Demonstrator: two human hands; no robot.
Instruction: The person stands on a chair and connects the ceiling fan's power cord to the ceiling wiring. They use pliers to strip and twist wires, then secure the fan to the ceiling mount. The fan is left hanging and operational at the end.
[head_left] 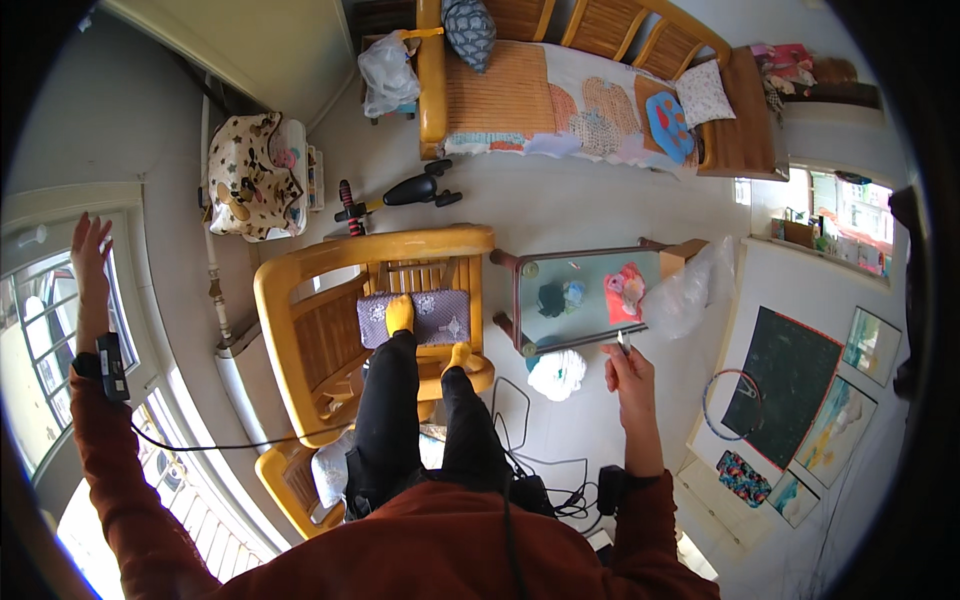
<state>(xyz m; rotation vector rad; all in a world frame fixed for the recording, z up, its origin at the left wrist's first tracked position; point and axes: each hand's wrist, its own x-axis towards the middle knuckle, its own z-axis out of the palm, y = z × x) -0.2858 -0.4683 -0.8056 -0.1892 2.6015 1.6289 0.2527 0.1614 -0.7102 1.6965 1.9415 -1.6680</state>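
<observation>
My left hand [92,245] is raised at the far left beside the window [45,315], with its fingers apart and nothing in them. On the right side my right hand [632,385] is closed around a small, slim, silvery-white object [623,341]; its kind is too small to tell. That hand is in the air, seen against the floor near the front corner of a glass-topped table [590,322]. My yellow-socked feet are on a wooden armchair [375,243], one of them on its purple patterned cushion [440,312].
A black cable [230,447] runs from my left wrist across the chair; more cables [570,490] lie on the floor behind me. A white bundle [557,374] sits beside the table. Ahead are a black ride-on toy [410,192], a cloth-covered bin [245,175] and a wooden daybed [500,95].
</observation>
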